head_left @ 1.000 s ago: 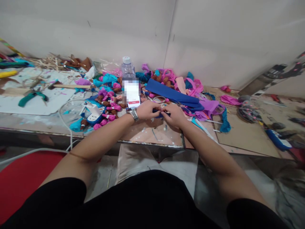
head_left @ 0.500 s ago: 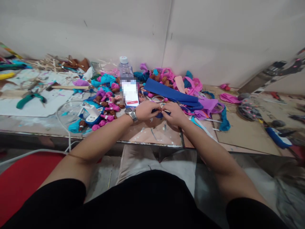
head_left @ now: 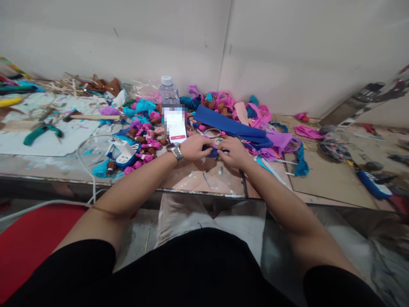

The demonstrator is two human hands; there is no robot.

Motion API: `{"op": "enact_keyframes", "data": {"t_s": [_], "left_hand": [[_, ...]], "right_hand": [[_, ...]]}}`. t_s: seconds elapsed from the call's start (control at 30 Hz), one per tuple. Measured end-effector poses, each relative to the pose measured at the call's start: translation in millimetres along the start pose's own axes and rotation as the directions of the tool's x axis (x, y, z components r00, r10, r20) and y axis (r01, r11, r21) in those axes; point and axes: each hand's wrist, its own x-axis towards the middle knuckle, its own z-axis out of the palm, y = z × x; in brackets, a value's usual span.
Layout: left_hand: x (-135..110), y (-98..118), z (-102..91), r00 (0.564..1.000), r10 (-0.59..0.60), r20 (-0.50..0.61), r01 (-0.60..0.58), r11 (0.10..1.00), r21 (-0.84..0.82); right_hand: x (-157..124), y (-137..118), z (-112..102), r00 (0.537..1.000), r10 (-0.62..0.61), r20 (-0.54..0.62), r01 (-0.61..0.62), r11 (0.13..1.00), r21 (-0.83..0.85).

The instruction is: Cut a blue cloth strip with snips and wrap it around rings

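Close together at the middle of the table, my left hand [head_left: 195,147] and my right hand [head_left: 234,152] are both closed on a small piece of dark blue fabric [head_left: 212,152]. Fingers and thumbs cover much of it, so its shape is hard to make out. Just beyond my fingers lies a roll of pale tape [head_left: 212,132]. A long folded strip of blue fabric [head_left: 228,123] stretches behind my right hand. Next to my left wrist a phone [head_left: 175,125] with a lit screen leans upright against a water bottle [head_left: 169,90].
Tied pink, blue and brown fabric bundles [head_left: 148,145] crowd the left of my hands, around a blue-and-white power strip [head_left: 125,158]. Purple fabric [head_left: 281,143] and cardboard [head_left: 322,179] lie to the right. Green-handled pliers [head_left: 35,135] and a hammer [head_left: 96,117] are far left.
My fingers have shifted slightly on the blue fabric, and the two hands are a touch further apart. The things on the table stay where they were.
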Motion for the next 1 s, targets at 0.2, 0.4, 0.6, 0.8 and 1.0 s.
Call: {"op": "enact_keyframes", "data": {"t_s": [0.2,0.4,0.6,0.8,1.0], "left_hand": [[-0.3,-2.2,-1.5,0.999,-0.045,-0.021,0.046,0.998,0.049],[-0.5,-1.9,-0.7,0.999,-0.042,-0.028,0.043,0.999,0.033],[0.0,-1.5,-2.4,0.997,-0.057,-0.046,0.058,0.998,0.032],[0.0,-2.8,-3.7,0.995,-0.070,-0.065,0.072,0.997,0.038],[0.2,-1.3,-7.2,0.988,-0.135,-0.080,0.144,0.982,0.125]], "right_hand": [[-1.3,2.7,0.3,0.999,0.049,0.001,-0.049,0.999,-0.009],[-1.4,3.2,2.7,1.000,0.012,0.000,-0.012,1.000,-0.006],[-0.2,4.6,2.5,1.000,-0.013,-0.010,0.013,1.000,-0.017],[-0.3,3.3,1.8,0.999,-0.010,-0.036,0.009,1.000,-0.017],[-1.4,1.4,-1.3,0.994,0.036,-0.107,-0.039,0.999,-0.025]]}}
